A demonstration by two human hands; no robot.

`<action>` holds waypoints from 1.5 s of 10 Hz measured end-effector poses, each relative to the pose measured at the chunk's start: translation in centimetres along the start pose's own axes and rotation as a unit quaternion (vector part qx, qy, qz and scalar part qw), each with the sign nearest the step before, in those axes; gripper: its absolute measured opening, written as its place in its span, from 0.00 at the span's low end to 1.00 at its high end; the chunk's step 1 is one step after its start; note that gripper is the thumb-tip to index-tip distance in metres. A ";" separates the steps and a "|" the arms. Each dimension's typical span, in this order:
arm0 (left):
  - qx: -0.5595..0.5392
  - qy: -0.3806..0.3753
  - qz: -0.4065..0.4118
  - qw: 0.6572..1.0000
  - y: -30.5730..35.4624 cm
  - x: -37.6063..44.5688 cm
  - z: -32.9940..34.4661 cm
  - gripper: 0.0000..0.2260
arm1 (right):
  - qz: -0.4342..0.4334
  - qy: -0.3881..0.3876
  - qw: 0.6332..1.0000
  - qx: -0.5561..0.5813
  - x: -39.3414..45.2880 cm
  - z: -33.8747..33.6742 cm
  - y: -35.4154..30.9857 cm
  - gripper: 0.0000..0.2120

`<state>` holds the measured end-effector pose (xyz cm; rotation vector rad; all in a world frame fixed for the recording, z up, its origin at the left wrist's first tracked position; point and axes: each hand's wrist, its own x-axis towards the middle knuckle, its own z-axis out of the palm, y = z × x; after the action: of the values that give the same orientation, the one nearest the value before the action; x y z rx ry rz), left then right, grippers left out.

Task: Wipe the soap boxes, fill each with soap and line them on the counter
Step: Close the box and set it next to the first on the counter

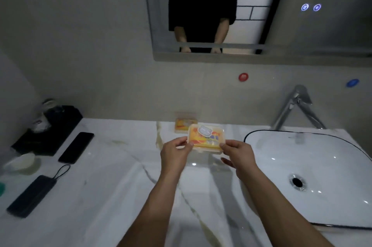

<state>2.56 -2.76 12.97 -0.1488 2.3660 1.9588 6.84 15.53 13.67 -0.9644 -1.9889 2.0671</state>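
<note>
A clear soap box (205,136) with a yellow-and-orange soap pack inside is held just above the marble counter (104,186). My left hand (175,154) pinches its left end. My right hand (238,156) pinches its right end with thumb and forefinger. A second soap box (181,124), also with yellow soap in it, sits on the counter right behind the held one, near the wall.
A white basin (314,174) and a chrome tap (296,105) take up the right side. At the left lie a black phone (76,147), a dark power bank (31,196), a black tray with glasses (48,128) and a small dish (23,163). A mirror (241,15) hangs above.
</note>
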 end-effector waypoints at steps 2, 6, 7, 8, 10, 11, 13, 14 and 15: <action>0.049 -0.065 -0.007 0.997 -1.5 4.9 2.8 0.16 | 0.046 0.065 0.996 -0.032 4.4 0.8 0.5 0.04; 0.060 -0.060 -0.088 0.993 -5.3 13.0 9.7 0.15 | 0.113 0.088 0.982 -0.124 17.0 1.8 1.7 0.11; 0.074 -0.052 -0.107 0.990 -6.7 15.2 11.6 0.13 | 0.143 0.059 0.979 -0.130 19.8 2.0 2.0 0.07; 0.110 -0.050 -0.103 0.987 -7.5 17.3 13.2 0.07 | 0.162 0.038 0.980 -0.105 22.9 2.3 2.4 0.11; 0.247 -0.075 -0.039 0.965 -8.1 20.5 15.0 0.08 | 0.153 0.026 0.973 -0.173 27.3 3.2 3.7 0.12; 0.268 -0.083 -0.023 0.959 -8.2 21.1 15.3 0.07 | 0.140 0.012 0.968 -0.210 28.5 3.3 4.1 0.11; 0.314 -0.074 -0.006 0.946 -8.7 21.4 15.6 0.08 | 0.121 -0.003 0.944 -0.306 29.1 3.4 4.7 0.09; 0.313 -0.068 -0.006 0.947 -8.9 21.4 15.6 0.07 | 0.117 0.003 0.947 -0.298 29.5 3.5 5.6 0.10; 0.312 -0.069 -0.005 0.948 -8.8 21.5 15.4 0.10 | 0.116 0.012 0.951 -0.285 29.4 3.9 5.8 0.09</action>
<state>-17.94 10.01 -0.97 0.0116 2.7294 1.0814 -16.42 26.02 -2.57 -1.3629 -2.6367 1.5679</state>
